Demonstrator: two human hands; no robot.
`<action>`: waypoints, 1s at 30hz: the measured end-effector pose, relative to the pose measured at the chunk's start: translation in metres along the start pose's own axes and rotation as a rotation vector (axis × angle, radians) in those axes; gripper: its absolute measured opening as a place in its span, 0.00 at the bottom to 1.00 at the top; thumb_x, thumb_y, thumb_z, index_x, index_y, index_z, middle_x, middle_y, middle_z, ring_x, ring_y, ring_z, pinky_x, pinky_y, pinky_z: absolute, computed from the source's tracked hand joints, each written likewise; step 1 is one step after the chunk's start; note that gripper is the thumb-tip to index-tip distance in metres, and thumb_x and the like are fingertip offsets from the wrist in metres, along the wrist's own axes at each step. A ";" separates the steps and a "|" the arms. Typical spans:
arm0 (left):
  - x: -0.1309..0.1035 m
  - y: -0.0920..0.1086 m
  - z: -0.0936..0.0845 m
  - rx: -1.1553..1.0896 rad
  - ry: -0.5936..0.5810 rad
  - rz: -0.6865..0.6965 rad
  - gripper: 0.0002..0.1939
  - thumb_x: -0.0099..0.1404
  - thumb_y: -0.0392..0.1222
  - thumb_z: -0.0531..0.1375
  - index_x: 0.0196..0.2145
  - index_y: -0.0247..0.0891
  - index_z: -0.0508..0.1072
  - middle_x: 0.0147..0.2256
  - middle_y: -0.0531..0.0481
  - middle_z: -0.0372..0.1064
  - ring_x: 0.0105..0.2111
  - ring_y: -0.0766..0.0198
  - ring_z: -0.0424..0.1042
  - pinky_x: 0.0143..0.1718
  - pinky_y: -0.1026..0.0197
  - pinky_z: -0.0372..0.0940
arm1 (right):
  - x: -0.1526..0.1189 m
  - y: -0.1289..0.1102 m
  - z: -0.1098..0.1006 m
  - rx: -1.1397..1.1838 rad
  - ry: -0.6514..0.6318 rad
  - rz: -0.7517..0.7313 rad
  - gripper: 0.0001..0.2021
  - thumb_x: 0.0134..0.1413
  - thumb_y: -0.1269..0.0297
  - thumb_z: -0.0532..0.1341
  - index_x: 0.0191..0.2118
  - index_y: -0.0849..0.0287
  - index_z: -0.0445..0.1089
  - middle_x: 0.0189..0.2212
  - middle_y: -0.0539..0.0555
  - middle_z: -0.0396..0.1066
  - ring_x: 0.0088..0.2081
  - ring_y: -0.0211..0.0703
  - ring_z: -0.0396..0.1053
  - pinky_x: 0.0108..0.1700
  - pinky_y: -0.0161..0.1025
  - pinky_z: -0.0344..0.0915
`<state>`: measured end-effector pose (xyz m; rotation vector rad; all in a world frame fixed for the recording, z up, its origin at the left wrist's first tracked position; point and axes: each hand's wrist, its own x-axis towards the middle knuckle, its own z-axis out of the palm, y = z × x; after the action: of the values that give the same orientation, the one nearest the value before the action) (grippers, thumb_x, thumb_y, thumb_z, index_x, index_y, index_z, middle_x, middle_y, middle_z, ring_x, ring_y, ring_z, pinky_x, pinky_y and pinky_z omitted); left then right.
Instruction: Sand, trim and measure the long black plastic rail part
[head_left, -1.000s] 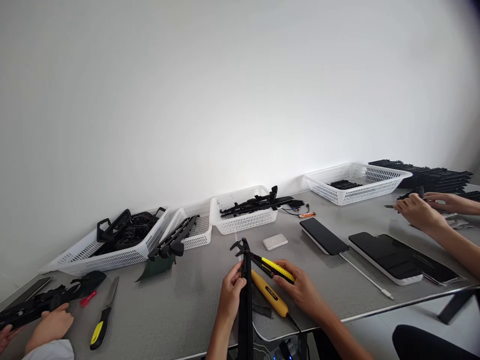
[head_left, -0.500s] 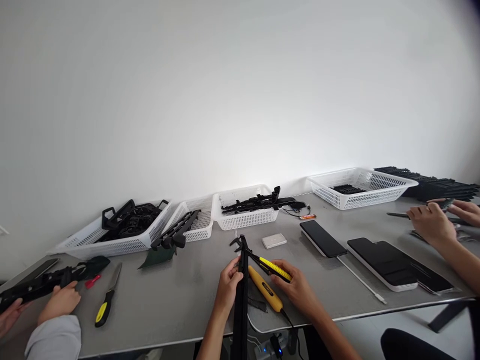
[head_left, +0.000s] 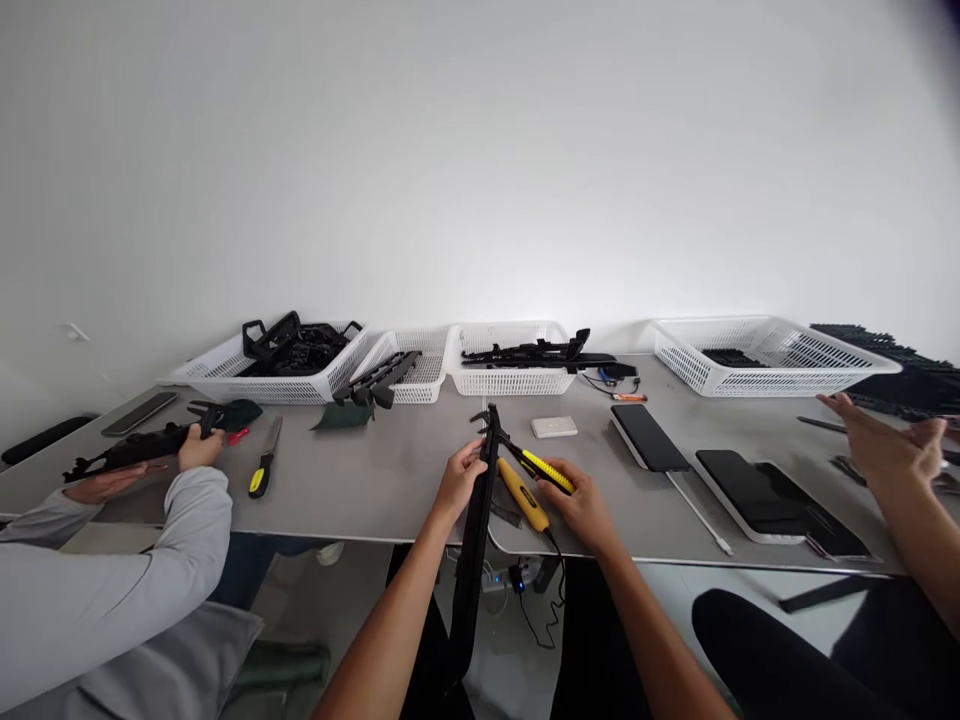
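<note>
My left hand (head_left: 456,482) is closed around a long black plastic part (head_left: 474,540), which slants from above the table edge down toward my lap. Its upper end has small hooked tabs. In my right hand (head_left: 583,508) is a utility knife (head_left: 551,470) with a ribbed yellow and black grip; its dark front end points at the top of the part and seems to meet it, though contact is hard to make out. Just below the knife lies a yellow corded hand tool (head_left: 523,495) on the table, beside a dark scrap (head_left: 505,514).
White baskets (head_left: 512,382) with black parts line the wall. A small white box (head_left: 554,427), phones (head_left: 649,437) and a white cable (head_left: 701,515) lie to the right. At left are a yellow-black knife (head_left: 265,462) and a co-worker's hands (head_left: 199,448); another co-worker's hand (head_left: 889,440) is at far right.
The view has tilted down and swung left, showing more of the floor and the left co-worker. My hands keep their hold on the part and knife. The right co-worker's hand has opened.
</note>
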<state>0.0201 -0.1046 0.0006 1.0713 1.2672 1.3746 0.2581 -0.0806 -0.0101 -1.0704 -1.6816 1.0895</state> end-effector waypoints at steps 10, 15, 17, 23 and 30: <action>0.006 -0.006 0.004 -0.002 -0.010 0.017 0.30 0.55 0.41 0.63 0.56 0.31 0.79 0.22 0.60 0.63 0.26 0.65 0.61 0.30 0.65 0.56 | -0.001 0.005 -0.007 -0.035 0.029 0.020 0.21 0.56 0.49 0.66 0.49 0.57 0.78 0.43 0.55 0.81 0.44 0.51 0.75 0.53 0.48 0.71; 0.008 -0.008 0.007 0.012 -0.009 0.037 0.29 0.56 0.39 0.62 0.56 0.30 0.79 0.22 0.60 0.63 0.25 0.65 0.60 0.30 0.65 0.55 | -0.001 0.005 -0.008 -0.053 0.038 -0.006 0.21 0.56 0.49 0.67 0.49 0.58 0.78 0.44 0.55 0.81 0.44 0.50 0.75 0.52 0.48 0.72; 0.009 -0.009 0.008 0.021 -0.006 0.039 0.28 0.57 0.38 0.62 0.55 0.30 0.79 0.21 0.60 0.62 0.25 0.65 0.60 0.30 0.64 0.55 | -0.001 0.004 -0.009 -0.063 0.042 -0.009 0.20 0.56 0.49 0.67 0.49 0.57 0.78 0.43 0.55 0.81 0.43 0.50 0.75 0.51 0.48 0.72; 0.010 -0.009 0.012 0.058 -0.003 0.034 0.26 0.59 0.35 0.61 0.56 0.30 0.79 0.21 0.61 0.58 0.24 0.66 0.56 0.29 0.63 0.51 | -0.001 0.004 -0.009 -0.082 0.063 -0.004 0.19 0.55 0.53 0.68 0.48 0.58 0.79 0.44 0.55 0.81 0.45 0.50 0.75 0.52 0.46 0.71; 0.011 -0.006 0.013 0.100 0.007 0.028 0.23 0.59 0.35 0.63 0.53 0.34 0.80 0.20 0.60 0.58 0.23 0.65 0.55 0.28 0.61 0.52 | -0.001 -0.002 -0.009 -0.118 0.095 0.030 0.15 0.52 0.55 0.68 0.45 0.56 0.79 0.39 0.53 0.80 0.40 0.50 0.74 0.48 0.47 0.72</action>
<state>0.0317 -0.0915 -0.0043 1.1571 1.3420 1.3488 0.2665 -0.0801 -0.0058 -1.2072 -1.6757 0.9525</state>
